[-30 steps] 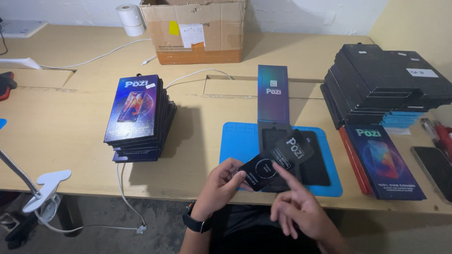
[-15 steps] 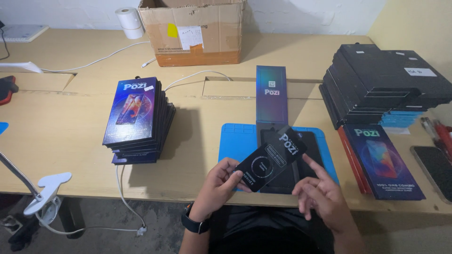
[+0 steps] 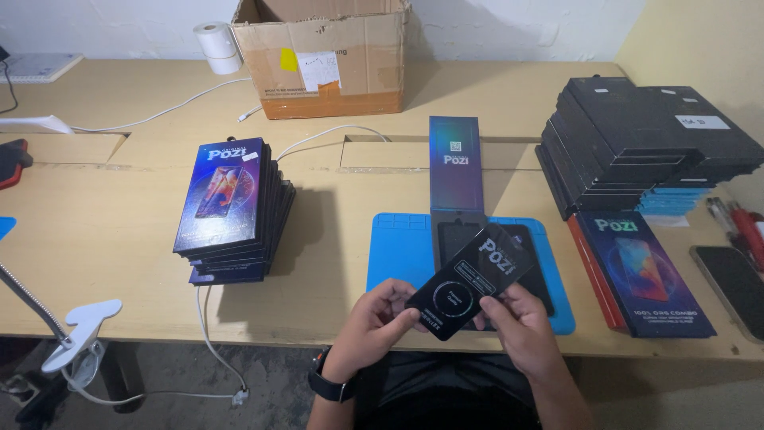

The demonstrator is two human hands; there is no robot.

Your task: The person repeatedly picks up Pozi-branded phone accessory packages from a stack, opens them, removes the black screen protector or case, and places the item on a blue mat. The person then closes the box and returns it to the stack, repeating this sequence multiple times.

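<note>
2 hands, left hand and right hand, pinching black flat pack, above blue mat

Two bare forearms in view, no sleeves, left hand and right hand without gloves or rings, black watch with dark band on left wrist, dark garment over lap at bottom edge

A flat black rectangular card with white print and a circle outline, tilted diagonally, is gripped at both lower edges above the blue mat's near edge.
</note>
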